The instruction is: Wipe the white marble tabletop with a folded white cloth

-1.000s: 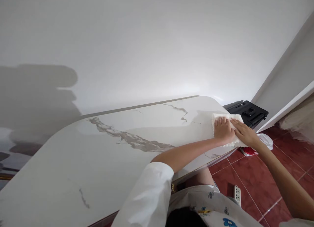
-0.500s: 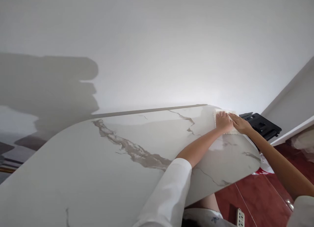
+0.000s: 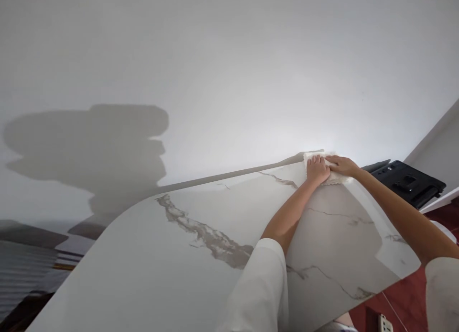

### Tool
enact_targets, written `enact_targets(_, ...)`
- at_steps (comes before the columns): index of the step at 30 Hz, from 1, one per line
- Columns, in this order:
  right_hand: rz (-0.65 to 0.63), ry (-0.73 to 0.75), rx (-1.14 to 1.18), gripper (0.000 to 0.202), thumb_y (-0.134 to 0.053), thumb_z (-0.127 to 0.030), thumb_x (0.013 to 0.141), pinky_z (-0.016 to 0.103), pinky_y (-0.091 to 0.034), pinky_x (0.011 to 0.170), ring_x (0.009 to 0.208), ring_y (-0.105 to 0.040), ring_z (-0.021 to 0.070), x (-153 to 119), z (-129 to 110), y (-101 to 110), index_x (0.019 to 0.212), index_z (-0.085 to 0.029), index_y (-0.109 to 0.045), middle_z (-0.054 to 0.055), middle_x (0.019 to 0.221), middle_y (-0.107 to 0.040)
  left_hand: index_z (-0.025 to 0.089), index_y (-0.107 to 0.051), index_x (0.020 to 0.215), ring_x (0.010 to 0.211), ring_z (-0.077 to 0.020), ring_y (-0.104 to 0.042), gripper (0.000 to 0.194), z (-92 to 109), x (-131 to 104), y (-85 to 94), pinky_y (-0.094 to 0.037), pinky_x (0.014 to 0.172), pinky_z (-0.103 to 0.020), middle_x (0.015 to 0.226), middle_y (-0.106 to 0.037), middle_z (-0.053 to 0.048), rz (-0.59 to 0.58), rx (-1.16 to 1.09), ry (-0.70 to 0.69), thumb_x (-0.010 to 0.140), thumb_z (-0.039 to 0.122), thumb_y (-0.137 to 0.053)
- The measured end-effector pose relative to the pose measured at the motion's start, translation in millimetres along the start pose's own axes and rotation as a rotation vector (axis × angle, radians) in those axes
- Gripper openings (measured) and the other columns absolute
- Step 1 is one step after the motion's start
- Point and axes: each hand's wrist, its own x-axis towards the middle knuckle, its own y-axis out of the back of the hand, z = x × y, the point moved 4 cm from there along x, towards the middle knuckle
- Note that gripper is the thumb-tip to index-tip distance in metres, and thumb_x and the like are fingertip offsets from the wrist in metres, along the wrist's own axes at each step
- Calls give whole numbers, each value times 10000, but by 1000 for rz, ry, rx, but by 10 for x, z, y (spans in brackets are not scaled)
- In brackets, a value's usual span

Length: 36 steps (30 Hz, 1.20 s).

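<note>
A cream cloth with a scalloped edge (image 3: pixel 335 178) lies on the white marbled tabletop (image 3: pixel 143 265), at its far right edge by the wall. My left hand (image 3: pixel 317 170) presses down on the cloth's left part, its fingers curled over it. Just to the right, my right hand (image 3: pixel 342 165) rests on the same cloth with its fingers pointing left, touching or nearly touching my left hand. Part of the cloth is hidden under both hands.
A pale wall (image 3: pixel 229 73) runs along the table's far edge. Beyond the right end stands a black plastic item (image 3: pixel 409 183). A power strip (image 3: pixel 385 324) lies on the red tiled floor (image 3: pixel 405 293). Striped fabric (image 3: pixel 25 270) shows at the lower left.
Both hands and the cloth have moved along the tabletop to the far edge, against the wall. The view has shifted, so the table's left corner and the black item appear further right.
</note>
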Motion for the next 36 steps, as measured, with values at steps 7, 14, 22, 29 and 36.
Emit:
enact_targets(7,28,191,-10,601,-349,-407,874,431,-245,1100,1363,-265,273,205,-889,-128,1389,-103,-402,108,1471,-329,57,-422,1330,1330,-267,-307,493,-617,-448,339,-229,1101,-418,1441,-376,-145,52,103,73,907,277,-297)
enact_targets(14,-29,438,9,626,-351,-486,894,445,-317,1046,1293,-393,285,449,-2310,-243,1412,-135,-362,115,1432,-399,44,-373,1359,1327,-265,-320,506,-1685,-1287,925,-242,1101,-398,1439,-382,-145,42,232,71,887,218,-321)
enact_targets(22,70,586,45,565,-380,-402,917,398,-261,1071,1314,-349,290,817,-4076,-551,1317,-7,-437,203,1393,-428,143,-497,1268,1259,-238,-448,445,-3069,-2071,1644,-344,1053,-368,1346,-512,-105,40,148,339,852,195,-347)
enact_targets(29,201,667,157,461,-414,-357,919,388,-311,1013,1187,-464,283,932,-5319,-694,1192,-2,-523,213,1238,-552,121,-499,1282,1295,-220,-406,488,-4018,-2851,2087,-288,1099,-371,1371,-492,-83,165,150,370,865,263,-288)
enact_targets(36,193,724,244,473,-445,-344,909,404,-301,1021,1185,-455,296,724,-6091,-746,1188,33,-508,241,1249,-534,80,-452,1311,1315,-218,-378,540,-4411,-3580,2362,-277,1112,-382,1398,-455,-109,175,207,372,854,299,-264)
